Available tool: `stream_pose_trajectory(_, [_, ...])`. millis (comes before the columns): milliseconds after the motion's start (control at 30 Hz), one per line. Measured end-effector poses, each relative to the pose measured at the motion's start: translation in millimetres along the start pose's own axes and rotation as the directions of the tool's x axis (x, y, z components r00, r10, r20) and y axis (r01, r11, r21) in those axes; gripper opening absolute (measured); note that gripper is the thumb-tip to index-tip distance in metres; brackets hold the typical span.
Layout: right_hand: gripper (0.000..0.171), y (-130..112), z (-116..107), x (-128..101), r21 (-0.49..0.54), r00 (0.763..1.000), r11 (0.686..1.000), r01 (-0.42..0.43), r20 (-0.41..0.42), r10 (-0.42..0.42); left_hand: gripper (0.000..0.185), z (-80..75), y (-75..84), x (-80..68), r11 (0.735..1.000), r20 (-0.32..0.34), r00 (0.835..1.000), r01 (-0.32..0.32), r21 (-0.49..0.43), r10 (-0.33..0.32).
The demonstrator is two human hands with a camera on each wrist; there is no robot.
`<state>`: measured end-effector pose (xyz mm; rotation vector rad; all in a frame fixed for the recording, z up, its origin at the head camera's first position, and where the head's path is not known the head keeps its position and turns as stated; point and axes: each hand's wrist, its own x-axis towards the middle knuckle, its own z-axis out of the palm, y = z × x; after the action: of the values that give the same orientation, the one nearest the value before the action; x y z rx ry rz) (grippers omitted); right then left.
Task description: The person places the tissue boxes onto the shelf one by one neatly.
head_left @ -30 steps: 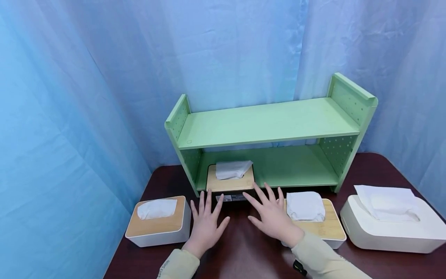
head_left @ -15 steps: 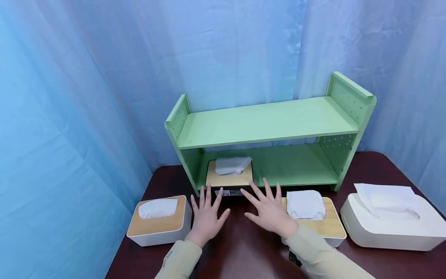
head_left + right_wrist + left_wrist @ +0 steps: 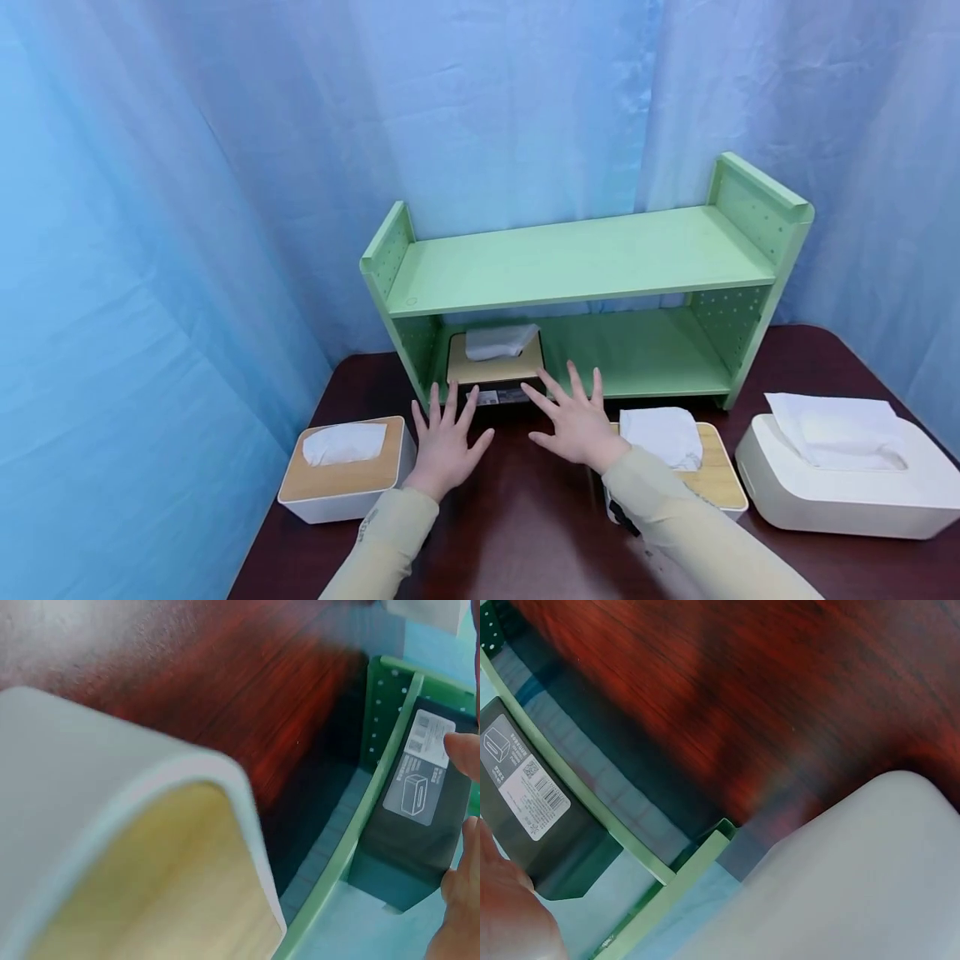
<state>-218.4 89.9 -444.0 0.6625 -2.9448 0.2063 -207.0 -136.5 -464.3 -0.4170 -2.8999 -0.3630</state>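
Before the green shelf unit (image 3: 585, 258): left hand (image 3: 444, 448) and right hand (image 3: 576, 427), fingers spread straight, contact unclear.
Lower tier (image 3: 637, 350), left end: black wood-topped tissue box (image 3: 497, 371).
Table (image 3: 517, 517): tan-topped tissue box (image 3: 345, 477) left, pale-topped tissue box (image 3: 716, 477) right, all-white tissue box (image 3: 847, 492) farthest right.

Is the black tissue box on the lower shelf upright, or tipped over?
Upright: the black tissue box has its wood-coloured top facing up, with white tissue on it.

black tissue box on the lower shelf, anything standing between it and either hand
Nothing visible: the left hand and right hand are at the front of the black tissue box. The left white box and right wood-topped box stand to the sides.
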Motion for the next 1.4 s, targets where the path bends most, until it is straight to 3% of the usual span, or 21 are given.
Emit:
stream_pose_trajectory(267, [0.075, 5, 0, 15, 0.023, 0.997, 0.999, -0.037, 0.070, 0.035, 0.067, 1.8, -5.0, 13.6, 0.999, 0.041, 0.999, 0.025, 0.031, -0.026])
stream_pose_trajectory(800, [0.075, 6, 7, 30, 0.039, 0.992, 0.997, -0.060, 0.114, 0.055, 0.068, 3.6, -14.6, 34.0, 0.996, 0.113, 0.991, 0.057, 0.070, -0.065])
stream_pose_trajectory(1067, [0.074, 11, 8, 32, 0.013, 0.995, 0.999, -0.037, 0.090, 0.036, 0.067, 0.3, -11.5, 37.4, 0.996, 0.107, 0.991, 0.070, 0.063, -0.076])
stream_pose_trajectory(1267, [0.073, 14, 5, 26, 0.049, 0.998, 0.999, -0.021, 0.061, 0.018, 0.064, 5.1, -15.8, 35.3, 0.994, 0.131, 0.986, 0.100, 0.043, -0.105])
stream_pose_trajectory(1400, [0.071, 17, 5, 22, 0.086, 0.999, 0.996, -0.027, 0.027, 0.024, 0.064, 7.7, -17.3, 31.0, 0.995, 0.106, 0.989, 0.097, 0.028, -0.100])
